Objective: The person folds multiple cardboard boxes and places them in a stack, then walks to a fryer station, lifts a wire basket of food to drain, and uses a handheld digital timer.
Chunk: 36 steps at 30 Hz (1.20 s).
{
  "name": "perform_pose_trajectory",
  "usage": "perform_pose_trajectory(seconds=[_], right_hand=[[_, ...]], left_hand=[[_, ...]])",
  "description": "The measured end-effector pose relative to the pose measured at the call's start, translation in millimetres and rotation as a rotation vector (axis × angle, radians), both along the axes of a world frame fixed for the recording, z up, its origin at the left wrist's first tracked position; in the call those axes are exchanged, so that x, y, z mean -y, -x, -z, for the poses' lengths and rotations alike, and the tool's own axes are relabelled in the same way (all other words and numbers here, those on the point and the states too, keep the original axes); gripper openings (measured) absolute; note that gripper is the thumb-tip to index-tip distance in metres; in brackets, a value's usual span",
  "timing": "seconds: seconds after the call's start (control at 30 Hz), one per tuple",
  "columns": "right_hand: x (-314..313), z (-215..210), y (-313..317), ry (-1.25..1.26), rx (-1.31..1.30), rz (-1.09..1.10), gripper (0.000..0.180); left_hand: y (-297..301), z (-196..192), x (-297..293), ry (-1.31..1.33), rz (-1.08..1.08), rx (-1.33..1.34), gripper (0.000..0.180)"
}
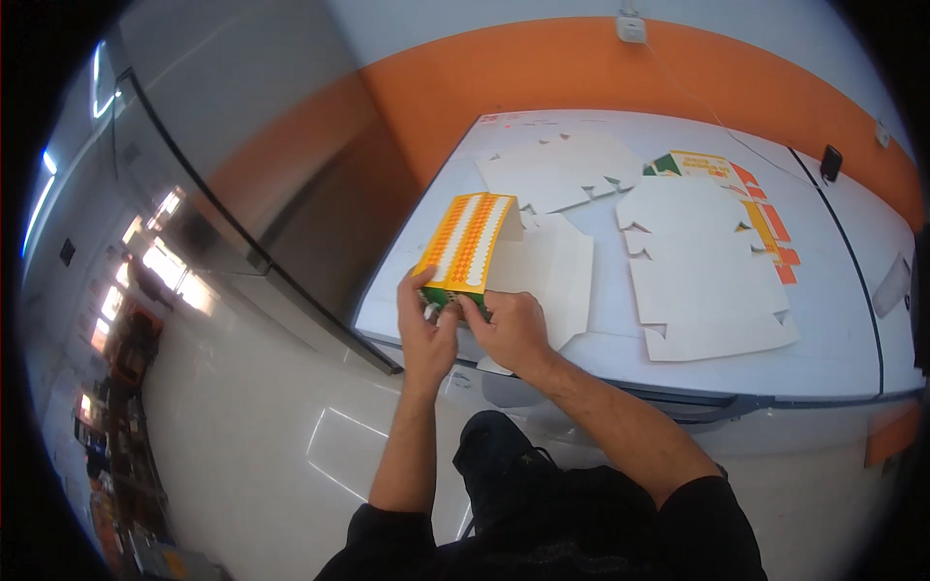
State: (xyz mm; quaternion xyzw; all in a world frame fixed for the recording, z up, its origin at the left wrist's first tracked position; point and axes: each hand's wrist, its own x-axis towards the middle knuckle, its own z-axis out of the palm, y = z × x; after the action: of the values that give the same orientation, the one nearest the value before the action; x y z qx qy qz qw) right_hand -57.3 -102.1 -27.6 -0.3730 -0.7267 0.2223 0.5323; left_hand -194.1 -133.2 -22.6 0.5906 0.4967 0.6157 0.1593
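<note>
A partly folded cardboard box (466, 237) stands over the table's near left edge. Yellow covers its outside, with rows of orange and white shapes, and its near end is green. My left hand (424, 329) is closed around the near left corner, fingers on the top panel and thumb at the green end. From the right, my right hand (513, 329) grips the same end, its thumb close to the left thumb. To the right of the box, a plain white cardboard panel (560, 276) lies on the table; whether it is joined to the box I cannot tell.
Flat white box blanks lie on the white table (605, 324), one at the right (712, 276) and another at the back (557, 165). Behind the right one, a printed blank (765, 218) shows orange and yellow. A grey metal cabinet (281, 126) rises at the left.
</note>
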Motion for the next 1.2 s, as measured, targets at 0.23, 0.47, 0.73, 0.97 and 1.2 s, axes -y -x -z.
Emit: perform_pose_trajectory(seconds=[0.23,0.47,0.73,0.97,1.2], right_hand=[[-7.7,-3.7,-12.7,0.177,0.098,-0.258,0.033],[-11.3,-1.5,-27.0,0.106,0.155,-0.379,0.033],[19.9,-10.9,-55.0,-0.276,0.570,-0.393,0.019],[27.4,-4.7,-75.0,-0.627,0.640,-0.376,0.028],[58.3,-42.4,-105.8,-0.247,0.650,-0.383,0.072]], left_hand=[[-0.1,-7.0,6.5,0.056,0.009,-0.056,0.061],[9.7,-12.1,14.1,0.112,0.170,-0.115,0.066],[46.5,9.9,25.4,0.209,0.410,0.521,0.094],[46.7,13.8,49.2,0.191,0.670,0.308,0.108],[34.3,-10.3,59.0,0.075,0.571,0.239,0.115]])
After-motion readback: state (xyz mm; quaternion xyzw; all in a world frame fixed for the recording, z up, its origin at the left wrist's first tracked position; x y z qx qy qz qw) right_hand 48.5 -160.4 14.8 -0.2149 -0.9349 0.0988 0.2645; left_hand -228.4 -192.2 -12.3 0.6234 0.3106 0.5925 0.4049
